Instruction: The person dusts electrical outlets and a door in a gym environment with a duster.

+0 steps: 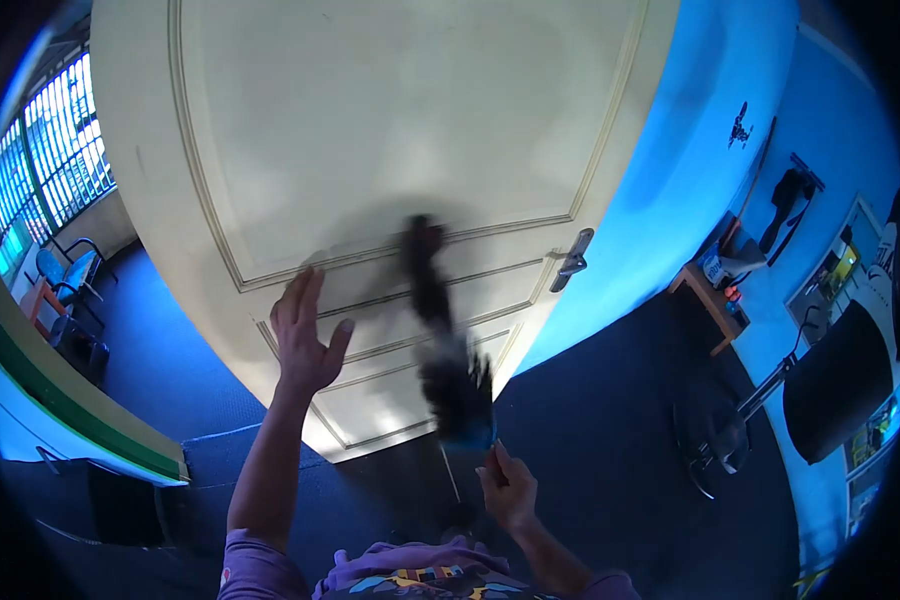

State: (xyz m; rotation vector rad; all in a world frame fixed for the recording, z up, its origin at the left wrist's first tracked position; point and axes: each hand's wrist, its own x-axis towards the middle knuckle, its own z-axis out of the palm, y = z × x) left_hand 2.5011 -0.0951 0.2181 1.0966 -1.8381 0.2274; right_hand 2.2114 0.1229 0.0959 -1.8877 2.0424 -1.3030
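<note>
A cream panelled door (400, 120) stands upright before me. My left hand (310, 335) is raised at its lower-left part, fingers stretched out and thumb apart, with nothing in it. Lower and to the right, my right hand (510, 490) is closed on the bottom end of a dark feather duster (452, 385) with some blue near the grip. The duster points up and its blurred dark feathers overlap the middle rail of the door. A metal lever handle (573, 260) sits at the door's right edge.
Left of the door, a doorway with a green-edged frame (100, 425) opens to a blue chair (65, 268) and a barred window (55, 140). At right are a wooden table (708, 310), a black swivel chair (838, 385) and a blue wall (690, 150). The floor (610, 430) is dark.
</note>
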